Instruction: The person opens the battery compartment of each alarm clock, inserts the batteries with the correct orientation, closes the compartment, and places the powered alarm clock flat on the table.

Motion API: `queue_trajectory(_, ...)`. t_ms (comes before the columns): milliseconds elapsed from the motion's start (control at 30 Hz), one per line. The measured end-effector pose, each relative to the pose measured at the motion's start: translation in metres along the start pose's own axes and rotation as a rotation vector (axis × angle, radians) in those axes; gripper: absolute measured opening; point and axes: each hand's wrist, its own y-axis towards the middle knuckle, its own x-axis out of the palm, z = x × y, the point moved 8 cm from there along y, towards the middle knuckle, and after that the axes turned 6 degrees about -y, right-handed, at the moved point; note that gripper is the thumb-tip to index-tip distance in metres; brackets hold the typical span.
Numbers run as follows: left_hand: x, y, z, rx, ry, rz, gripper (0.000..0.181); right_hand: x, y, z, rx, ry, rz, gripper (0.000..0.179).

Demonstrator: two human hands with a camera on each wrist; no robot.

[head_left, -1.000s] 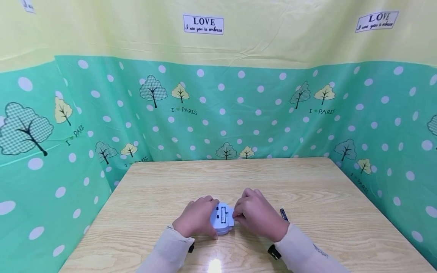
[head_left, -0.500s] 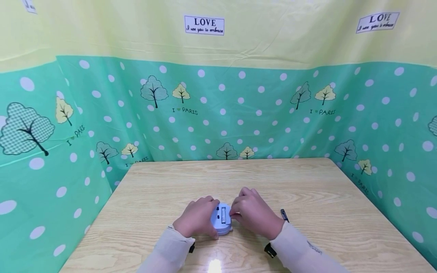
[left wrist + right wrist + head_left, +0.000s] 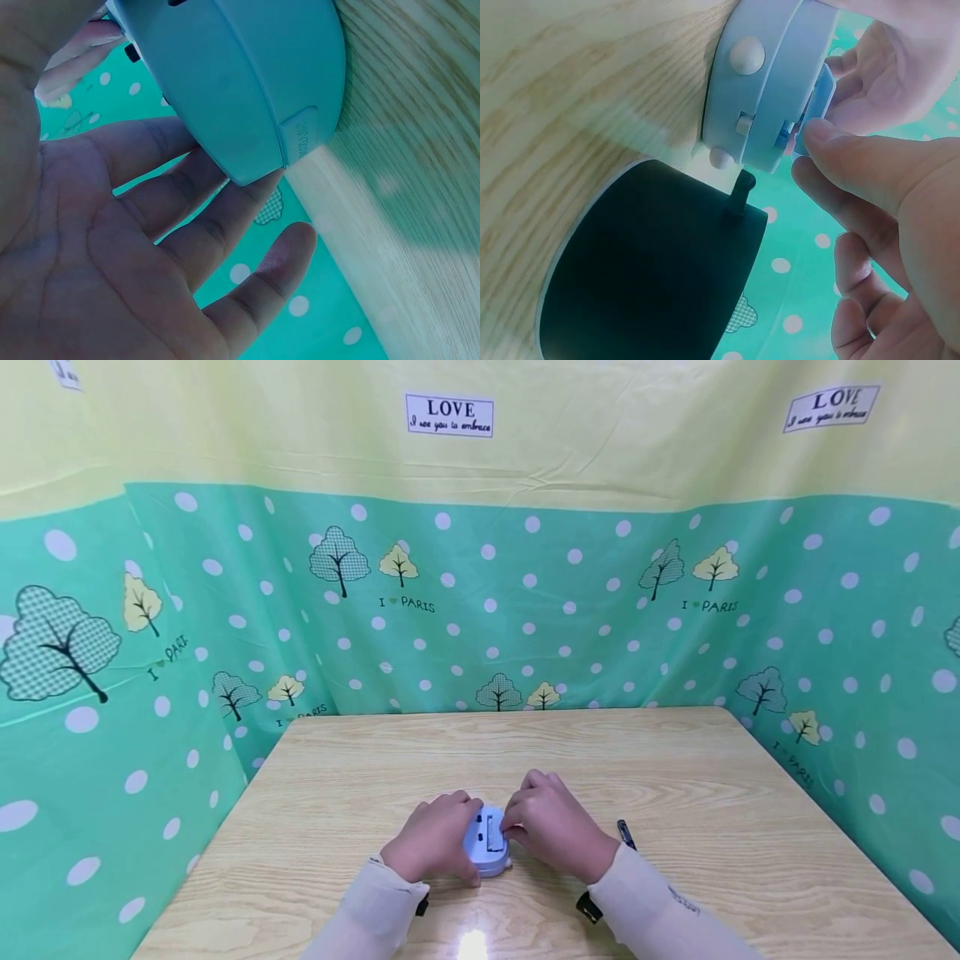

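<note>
A light blue alarm clock (image 3: 486, 863) lies on the table with its back up, showing small black knobs and a battery compartment (image 3: 494, 833). My left hand (image 3: 435, 839) holds its left side. In the left wrist view, fingertips of the left hand (image 3: 112, 217) touch the clock's side near a raised, lettered pad (image 3: 301, 135). Thumb and forefinger of my right hand (image 3: 551, 827) pinch a small blue battery cover (image 3: 821, 94) at the compartment's right edge. The right wrist view shows this cover tilted against the clock's back, beside a slot. White round feet (image 3: 748, 55) stick out of the clock's side.
A slim black object (image 3: 626, 833) lies on the wooden table (image 3: 390, 760) to the right, partly behind my right forearm. A big dark shape (image 3: 652, 262) fills the lower left of the right wrist view. A green and yellow patterned curtain (image 3: 525, 577) surrounds the table.
My right hand has moved slightly left with the battery cover, from beside the clock to over the compartment's right edge. The left hand keeps its hold on the clock.
</note>
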Motion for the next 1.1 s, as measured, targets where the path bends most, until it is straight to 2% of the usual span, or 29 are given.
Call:
queue_trajectory(800,0.0001,0.0002,0.0001,-0.001,-0.011,-0.001,0.103,0.0023,0.0048,-0.0049,-0.026,-0.008,0.012,0.014)
queue_trajectory(1100,0.0022,0.0009,-0.0017,-0.003,-0.008,0.001,0.104,0.0025,0.0053,-0.0068,-0.028,-0.015,-0.007,0.013)
